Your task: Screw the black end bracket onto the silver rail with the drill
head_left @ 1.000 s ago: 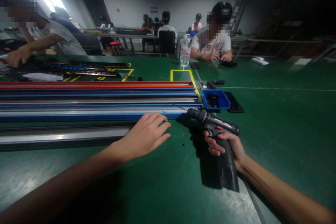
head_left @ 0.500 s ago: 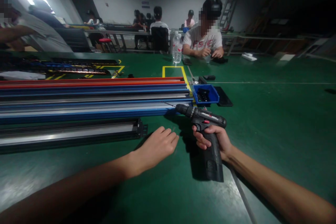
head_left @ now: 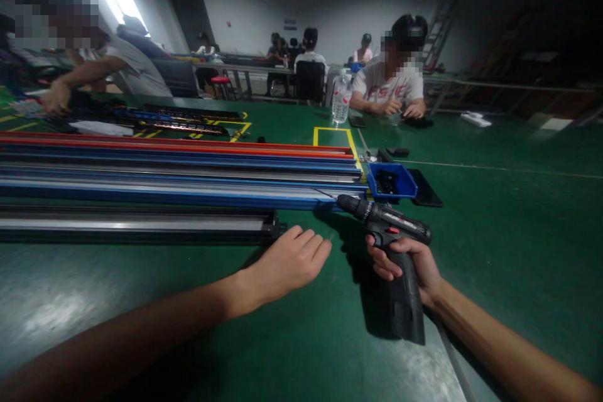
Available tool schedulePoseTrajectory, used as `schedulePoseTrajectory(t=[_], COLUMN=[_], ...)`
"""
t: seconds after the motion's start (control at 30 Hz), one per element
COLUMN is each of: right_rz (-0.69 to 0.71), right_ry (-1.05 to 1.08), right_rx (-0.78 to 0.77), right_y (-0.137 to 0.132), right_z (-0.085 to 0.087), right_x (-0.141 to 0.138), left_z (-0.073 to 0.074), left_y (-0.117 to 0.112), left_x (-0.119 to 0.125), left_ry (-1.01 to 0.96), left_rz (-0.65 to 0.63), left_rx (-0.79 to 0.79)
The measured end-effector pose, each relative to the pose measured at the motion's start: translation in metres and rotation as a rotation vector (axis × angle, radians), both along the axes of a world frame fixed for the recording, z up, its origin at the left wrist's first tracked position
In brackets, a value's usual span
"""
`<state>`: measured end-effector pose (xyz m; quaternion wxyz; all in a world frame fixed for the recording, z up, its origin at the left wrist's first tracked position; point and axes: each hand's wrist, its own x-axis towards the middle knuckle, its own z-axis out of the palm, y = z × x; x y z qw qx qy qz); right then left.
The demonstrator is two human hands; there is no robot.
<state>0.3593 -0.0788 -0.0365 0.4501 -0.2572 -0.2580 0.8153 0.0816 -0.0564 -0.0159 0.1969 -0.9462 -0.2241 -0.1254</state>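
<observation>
My right hand [head_left: 407, 264] grips the handle of a black cordless drill [head_left: 393, 251], whose bit points left at the end of a blue rail [head_left: 188, 196]. My left hand [head_left: 289, 260] rests on the green table [head_left: 494, 232] with fingers together and slightly curled, empty, just right of the end of a black rail [head_left: 141, 226]. Several long rails in red, blue and grey [head_left: 188, 160] lie side by side behind it.
A blue bin [head_left: 392, 181] with small dark parts sits past the rail ends, a black tray [head_left: 426, 188] beside it. A water bottle [head_left: 341, 98] stands farther back. A seated person [head_left: 391, 81] faces me; another person [head_left: 94, 69] works at the left.
My left hand came off the blue rail and drew back onto the table beside the black rail's end. The drill has hardly moved on the table; the view shifted.
</observation>
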Motion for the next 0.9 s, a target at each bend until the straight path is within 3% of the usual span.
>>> schedulePoseTrajectory(t=[0.27,0.6,0.77,0.9], right_rz=[-0.007,-0.017,0.007,0.021], right_ry=[-0.040,-0.095,-0.116,-0.116], right_rx=[-0.003,0.005,0.015,0.005], right_y=[0.000,-0.001,-0.002,-0.003], right_z=[0.001,0.000,-0.001,-0.002], right_x=[-0.001,-0.002,-0.001,-0.001], left_z=[0.008,0.003,0.008,0.015], left_y=[-0.006,-0.002,0.001,0.013], left_x=[-0.035,-0.041,-0.047,-0.056], left_ry=[-0.165,-0.201,-0.206,-0.223], left_rz=[0.025,0.059,0.103,0.214], left_rx=[0.044,0.081,0.118,0.120])
